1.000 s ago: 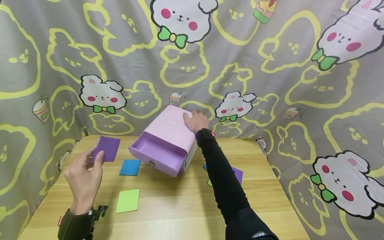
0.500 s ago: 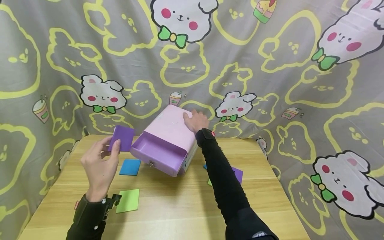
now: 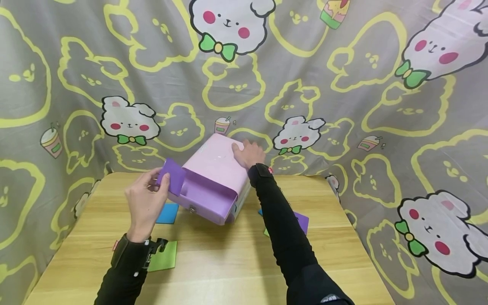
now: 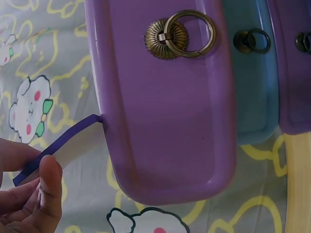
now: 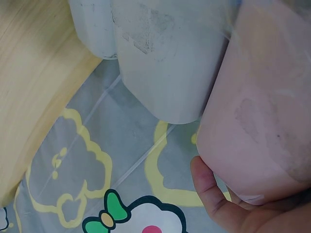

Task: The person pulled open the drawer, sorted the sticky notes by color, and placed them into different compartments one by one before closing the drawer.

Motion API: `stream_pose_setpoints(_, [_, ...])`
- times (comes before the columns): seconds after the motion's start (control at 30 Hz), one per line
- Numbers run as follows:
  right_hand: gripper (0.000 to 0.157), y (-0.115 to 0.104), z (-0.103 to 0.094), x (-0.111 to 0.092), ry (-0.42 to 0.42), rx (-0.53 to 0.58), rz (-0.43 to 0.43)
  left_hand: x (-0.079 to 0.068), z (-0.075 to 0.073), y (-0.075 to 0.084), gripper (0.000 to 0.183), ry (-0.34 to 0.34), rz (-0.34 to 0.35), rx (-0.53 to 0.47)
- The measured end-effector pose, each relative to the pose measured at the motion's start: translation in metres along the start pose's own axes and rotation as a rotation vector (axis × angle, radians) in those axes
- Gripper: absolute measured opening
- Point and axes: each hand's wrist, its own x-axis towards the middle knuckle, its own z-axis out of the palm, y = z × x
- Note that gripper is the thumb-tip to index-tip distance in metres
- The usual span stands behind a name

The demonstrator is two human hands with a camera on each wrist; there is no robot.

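My left hand [image 3: 145, 203] pinches a purple square sticky note pad [image 3: 173, 177] between thumb and fingers. In the head view the pad overlaps the left end of the pulled-out purple top drawer [image 3: 207, 209]; in the left wrist view its far edge is right at the drawer front's rim, and its underside looks pale. The drawer belongs to a small cabinet with a pink top [image 3: 215, 163], standing at an angle at the back of the table. My right hand [image 3: 250, 154] holds the cabinet's far right edge, thumb on top and fingers over the side.
A blue note pad [image 3: 167, 214] and a green note pad [image 3: 164, 258] lie left of centre on the wooden table [image 3: 213, 271]. More pads, one of them purple [image 3: 302, 222], lie partly behind my right sleeve. A patterned curtain [image 3: 236, 93] hangs close behind the cabinet.
My left hand has moved right with the purple pad, from over the table's left side to the drawer's left end, and the pad has turned. The right hand stays on the cabinet.
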Motion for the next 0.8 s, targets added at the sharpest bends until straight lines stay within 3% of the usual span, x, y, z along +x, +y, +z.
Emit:
stream_pose_setpoints(0.43, [0.076, -0.001, -0.002, -0.006, -0.002, -0.005, 0.008, 0.009, 0.015, -0.001, 0.024, -0.041, -0.028, 0.024])
stream_pose_setpoints(0.8, [0.075, -0.003, -0.002, -0.008, 0.017, -0.019, -0.005, 0.007, 0.024, -0.007, 0.025, -0.095, -0.053, 0.029])
